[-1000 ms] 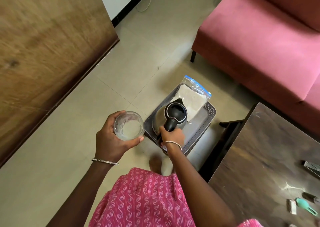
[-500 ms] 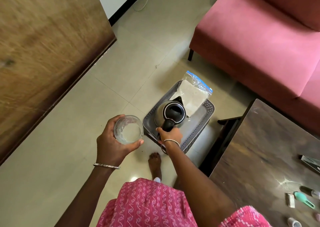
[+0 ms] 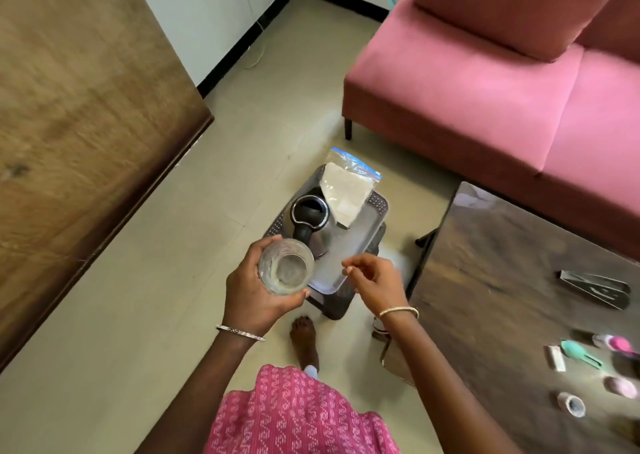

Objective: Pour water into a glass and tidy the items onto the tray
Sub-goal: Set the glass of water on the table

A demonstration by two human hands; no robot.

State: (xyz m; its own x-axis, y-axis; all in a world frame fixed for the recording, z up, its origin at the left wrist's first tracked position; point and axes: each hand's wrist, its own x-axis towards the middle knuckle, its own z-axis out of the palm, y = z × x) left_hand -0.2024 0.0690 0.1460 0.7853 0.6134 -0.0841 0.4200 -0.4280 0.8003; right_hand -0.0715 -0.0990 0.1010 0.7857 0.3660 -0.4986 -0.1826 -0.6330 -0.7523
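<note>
Nearest, a pink patterned dress [image 3: 294,415] and a bare foot [image 3: 304,335] on the tiled floor [image 3: 156,315].

Just beyond, left grip [image 3: 254,297] wrapped round a glass [image 3: 286,268]. Fingers and thumb curled about its side, mouth up, held in the air over the near left corner of the tray [image 3: 329,277]. Seems to hold some water, though hard to tell how much through the clear wall.

Beside it, right grip [image 3: 374,280] empty. Fingers loosely bent, hovering over the tray's near end, touching nothing.

Under the tray, a low dark stool [image 3: 332,309].

Further on, kettle [image 3: 313,218] upright on the tray, lid down, handle pointing toward the glass.

Behind that, a zip bag [image 3: 346,190] at the far end, blue-edged top hanging past the rim.

Off to the right, a dark table [image 3: 502,297] strewn with small odds and ends, well apart from the tray. Farthest, a pink sofa [image 3: 485,107].

Judging by this: pouring likely done, kettle and bag already on the tray. Left to do: set the glass on the bare near part, clear of the kettle handle. Cannot tell whether the bits on the table belong to the tidying.
</note>
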